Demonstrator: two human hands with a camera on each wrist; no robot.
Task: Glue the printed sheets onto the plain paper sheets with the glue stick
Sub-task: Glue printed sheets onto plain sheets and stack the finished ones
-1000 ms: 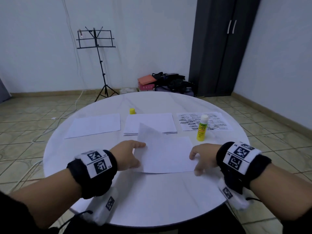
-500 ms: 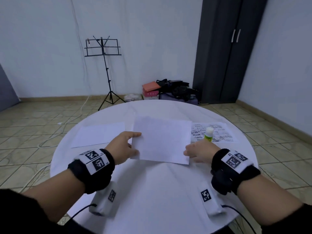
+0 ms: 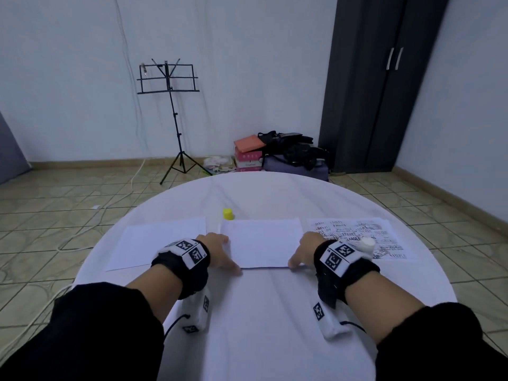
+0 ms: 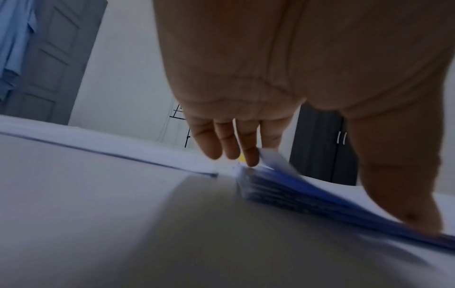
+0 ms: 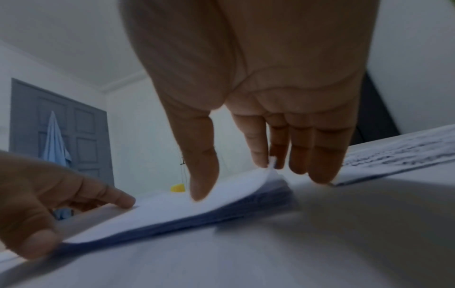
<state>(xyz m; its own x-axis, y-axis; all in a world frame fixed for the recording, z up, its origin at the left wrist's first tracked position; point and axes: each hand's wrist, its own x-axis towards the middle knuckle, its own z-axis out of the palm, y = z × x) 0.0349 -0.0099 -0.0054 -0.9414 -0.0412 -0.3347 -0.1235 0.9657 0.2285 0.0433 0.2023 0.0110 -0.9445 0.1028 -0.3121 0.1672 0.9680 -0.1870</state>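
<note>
The round table under a white cloth (image 3: pixel 264 312) carries three groups of paper in a row. A second ago a single white sheet was held in the air near the person, and half a second ago it was being carried forward; now that sheet lies on the thin stack of white paper sheets (image 3: pixel 261 242) in the middle. I judge this to be one glued pair going onto the finished pile, though no glue can be seen, so the next pair would come next.

To the left lies a plain white paper sheet (image 3: pixel 159 244), flat and untouched. To the right, well apart from it, lies the black-printed white sheet (image 3: pixel 354 237); its print is dense blocks of words, and only something like "FRAGILE" can be made out, not surely.

The left hand (image 3: pixel 220 251) has straight fingers on the stack's left edge and the thumb at its near corner. The right hand (image 3: pixel 303 250) mirrors this: the thumb rests on top and the fingers (image 5: pixel 320 165) stand straight at the right edge, where the top sheet curls up a little. Neither hand grips anything.

The glue stick's white top (image 3: pixel 367 244) peeps out behind the right wrist, standing on the printed sheet; its label is hidden. Its small yellow cap (image 3: pixel 228 213) sits just beyond the stack
</note>
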